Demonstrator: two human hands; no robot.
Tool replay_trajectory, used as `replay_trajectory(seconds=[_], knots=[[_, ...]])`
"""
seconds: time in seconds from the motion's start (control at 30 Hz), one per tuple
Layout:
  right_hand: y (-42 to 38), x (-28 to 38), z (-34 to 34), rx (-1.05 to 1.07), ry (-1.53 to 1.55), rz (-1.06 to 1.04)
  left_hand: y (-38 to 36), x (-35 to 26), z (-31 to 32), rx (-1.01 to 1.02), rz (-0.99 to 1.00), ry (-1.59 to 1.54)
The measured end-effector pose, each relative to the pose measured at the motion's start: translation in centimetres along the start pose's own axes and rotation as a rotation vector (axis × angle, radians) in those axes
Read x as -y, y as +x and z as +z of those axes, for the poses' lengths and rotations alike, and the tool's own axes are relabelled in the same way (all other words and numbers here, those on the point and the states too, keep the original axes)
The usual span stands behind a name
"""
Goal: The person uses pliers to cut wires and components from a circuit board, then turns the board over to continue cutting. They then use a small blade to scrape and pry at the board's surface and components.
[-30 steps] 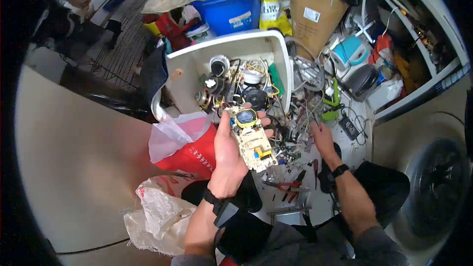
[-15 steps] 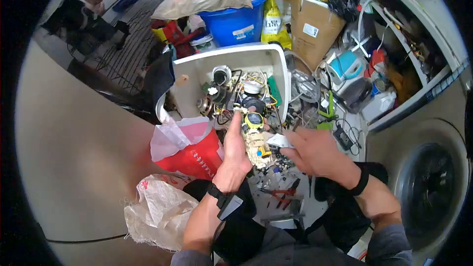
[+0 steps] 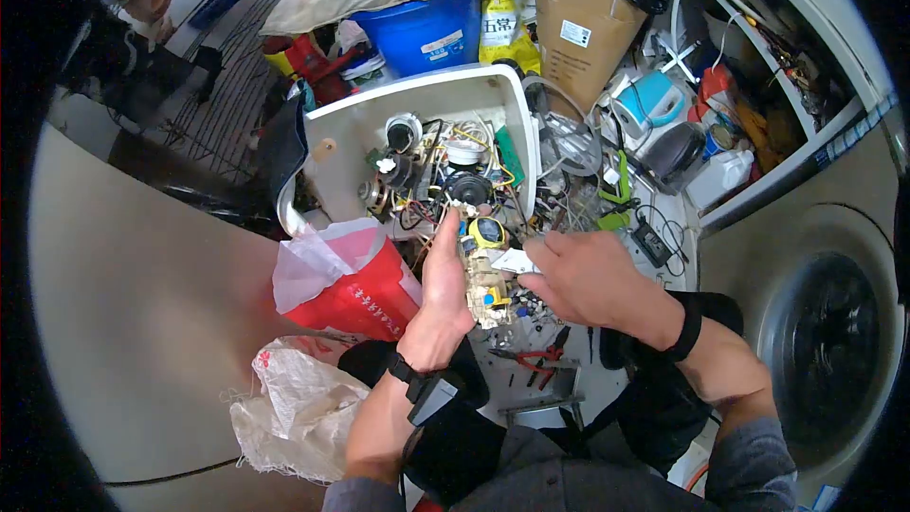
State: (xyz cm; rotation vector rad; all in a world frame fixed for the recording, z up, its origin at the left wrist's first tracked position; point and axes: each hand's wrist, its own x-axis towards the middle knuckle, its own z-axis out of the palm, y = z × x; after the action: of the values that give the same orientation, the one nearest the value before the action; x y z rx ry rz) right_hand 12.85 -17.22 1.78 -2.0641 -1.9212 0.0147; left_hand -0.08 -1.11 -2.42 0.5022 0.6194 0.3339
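Observation:
My left hand (image 3: 444,284) grips a beige circuit board (image 3: 485,270) with a yellow-ringed round part at its top end, holding it upright over the floor. My right hand (image 3: 583,277) is closed on a small white piece (image 3: 515,262) and presses it against the board's right side. Just beyond the board stands an opened white appliance casing (image 3: 346,147) full of wires, motors and black round parts.
A red and white plastic bag (image 3: 341,280) lies left of my left hand, a white woven sack (image 3: 284,412) below it. Red-handled pliers (image 3: 536,357) and small loose parts litter the floor. A blue bin (image 3: 427,33), a cardboard box (image 3: 569,33) and a washer drum (image 3: 820,346) surround me.
My right hand left the loose parts on the floor, picked up a small white piece and brought it to the board. The board turned more edge-on in my left hand.

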Motion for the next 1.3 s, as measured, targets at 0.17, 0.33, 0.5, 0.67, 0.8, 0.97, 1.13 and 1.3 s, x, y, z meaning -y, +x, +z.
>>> replay_trajectory(seconds=[0.17, 0.33, 0.5, 0.67, 0.8, 0.97, 1.13, 1.3], knots=[[0.0, -0.2, -0.3, 0.083, -0.043, 0.003, -0.1, 0.7, -0.6, 0.012, 0.014, 0.092], [0.4, -1.0, -0.1, 0.121, -0.006, -0.065, -0.1, 0.9, -0.6, -0.049, 0.001, 0.186], [0.6, -1.4, 1.4, 0.092, -0.058, -0.129, 0.6, 1.5, -0.6, -0.157, 0.01, 0.262], [0.1, -0.7, 3.1, 0.102, -0.198, -0.135, 0.8, 2.3, -0.8, -0.215, 0.007, 0.396], [-0.4, -0.8, 4.0, 0.082, -0.217, -0.079, 1.9, 3.2, -1.6, -0.2, -0.017, 0.424], [-0.7, -0.9, 4.1, 0.082, -0.198, -0.033, 0.9, 3.0, -0.3, -0.276, -0.022, 0.449], [-0.7, -1.3, 4.3, 0.027, -0.11, 0.036, 1.5, 2.8, -1.2, -0.225, 0.019, 0.447], [-0.3, -1.5, 3.6, 0.003, -0.108, 0.037, 0.8, 1.8, -0.9, -0.228, 0.019, 0.434]])
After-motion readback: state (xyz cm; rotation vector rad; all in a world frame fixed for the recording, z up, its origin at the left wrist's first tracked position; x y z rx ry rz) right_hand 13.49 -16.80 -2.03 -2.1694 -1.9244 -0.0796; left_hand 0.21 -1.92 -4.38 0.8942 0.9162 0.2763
